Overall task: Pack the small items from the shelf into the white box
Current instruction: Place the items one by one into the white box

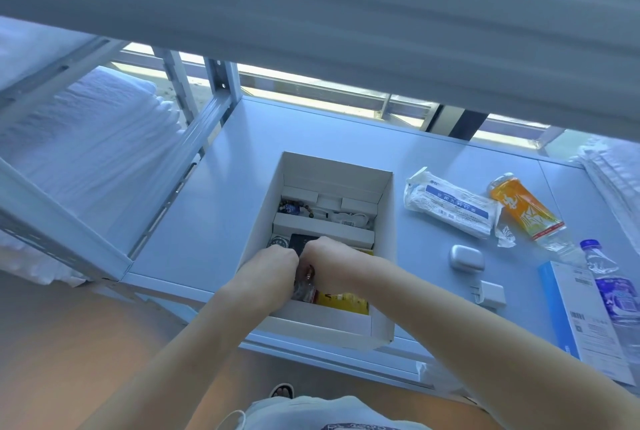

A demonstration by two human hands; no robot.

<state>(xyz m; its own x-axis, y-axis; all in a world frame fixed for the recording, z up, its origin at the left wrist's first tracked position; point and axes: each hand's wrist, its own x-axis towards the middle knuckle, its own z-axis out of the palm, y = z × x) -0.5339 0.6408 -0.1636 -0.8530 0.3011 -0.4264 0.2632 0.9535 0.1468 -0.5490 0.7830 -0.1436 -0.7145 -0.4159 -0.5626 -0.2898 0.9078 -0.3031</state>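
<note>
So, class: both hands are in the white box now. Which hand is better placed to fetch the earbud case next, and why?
Probably the right hand. The earbud case lies on the shelf to the right of the white box, on that hand's side; the left hand would have to cross over.

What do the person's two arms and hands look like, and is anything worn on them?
Both forearms are bare up to the frame's lower edge: no sleeves, watch, bracelet or gloves show. The left hand and right hand show no rings, though the fingers are mostly hidden. Below, a light garment with dark print covers the body.
</note>
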